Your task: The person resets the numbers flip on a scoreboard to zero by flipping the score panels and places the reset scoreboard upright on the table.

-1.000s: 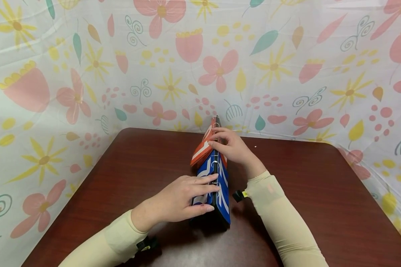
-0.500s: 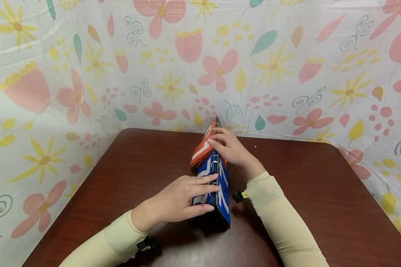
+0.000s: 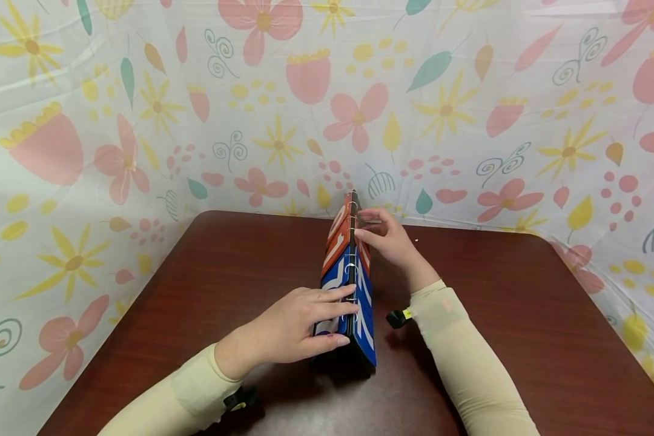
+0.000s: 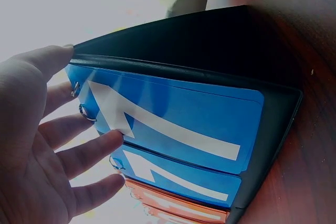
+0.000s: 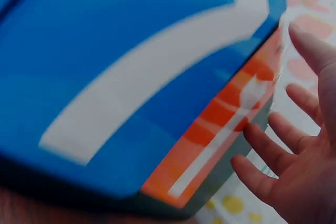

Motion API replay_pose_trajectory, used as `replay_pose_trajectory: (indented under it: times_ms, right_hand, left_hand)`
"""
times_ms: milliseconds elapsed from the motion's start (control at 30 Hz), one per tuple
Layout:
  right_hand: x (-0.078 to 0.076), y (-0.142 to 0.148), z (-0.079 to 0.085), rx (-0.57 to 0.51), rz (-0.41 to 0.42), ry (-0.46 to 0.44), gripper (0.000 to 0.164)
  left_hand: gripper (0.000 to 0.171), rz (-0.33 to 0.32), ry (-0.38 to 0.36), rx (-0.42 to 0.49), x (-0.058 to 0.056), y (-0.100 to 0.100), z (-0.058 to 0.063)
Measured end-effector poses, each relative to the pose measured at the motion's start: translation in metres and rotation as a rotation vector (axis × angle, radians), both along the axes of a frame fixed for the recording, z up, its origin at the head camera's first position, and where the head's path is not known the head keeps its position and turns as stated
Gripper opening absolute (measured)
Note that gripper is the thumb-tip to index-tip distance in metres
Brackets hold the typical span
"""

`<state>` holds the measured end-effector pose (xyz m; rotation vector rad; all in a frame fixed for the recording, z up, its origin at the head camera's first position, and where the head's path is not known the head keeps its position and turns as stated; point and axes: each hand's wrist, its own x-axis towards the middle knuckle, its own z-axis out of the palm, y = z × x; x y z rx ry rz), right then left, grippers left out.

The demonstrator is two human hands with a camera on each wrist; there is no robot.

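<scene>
A tent-shaped flip scoreboard (image 3: 364,321) stands on the table, with number cards hung from metal rings along its top ridge. Blue cards (image 4: 178,114) fill the near half; orange cards (image 3: 335,242) fill the far half and lie against both sloping sides. My left hand (image 3: 289,321) rests across the near end of the ridge, fingertips on the blue cards and thumb at the black edge. Beside the orange half, my right hand (image 3: 389,242) holds its fingers spread and fairly straight, fingertips close to the ridge. Nothing is pinched between them in the right wrist view.
A dark reddish-brown table (image 3: 240,260) carries the scoreboard near its middle. Behind and to the left hangs a floral curtain (image 3: 294,133). A small black wrist device (image 3: 398,318) shows at the right sleeve, another black device (image 3: 240,398) at the left.
The orange cards that flared out to the left now lie down against the left slope. My right hand has let go and shifted right, off the ridge top. The left hand stays put.
</scene>
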<state>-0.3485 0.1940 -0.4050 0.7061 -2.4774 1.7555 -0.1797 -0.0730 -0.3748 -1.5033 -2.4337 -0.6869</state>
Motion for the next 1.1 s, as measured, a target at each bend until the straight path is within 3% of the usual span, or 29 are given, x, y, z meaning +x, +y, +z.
replay_pose_trajectory:
  times_ms: [133, 333, 433, 733, 1100]
  right_hand:
    - [-0.005, 0.006, -0.012, 0.026, -0.001, -0.055, 0.046]
    - [0.008, 0.008, -0.007, 0.042, 0.019, -0.111, 0.033]
    - [0.007, 0.01, -0.009, 0.03, 0.019, -0.149, 0.027]
    - [-0.023, 0.037, -0.044, 0.064, -0.022, -0.393, 0.025]
    - [-0.019, 0.058, -0.046, -0.041, -0.009, -0.445, 0.019]
  left_hand:
    - [0.047, 0.003, -0.001, -0.004, 0.0, 0.0, 0.0]
    - [0.047, 0.011, -0.004, -0.015, 0.0, 0.0, -0.001]
    - [0.047, 0.016, -0.014, -0.023, 0.0, 0.0, 0.0]
    - [0.048, 0.018, -0.042, -0.025, 0.0, -0.001, 0.0]
    - [0.048, 0.01, -0.031, -0.017, 0.0, -0.001, 0.0]
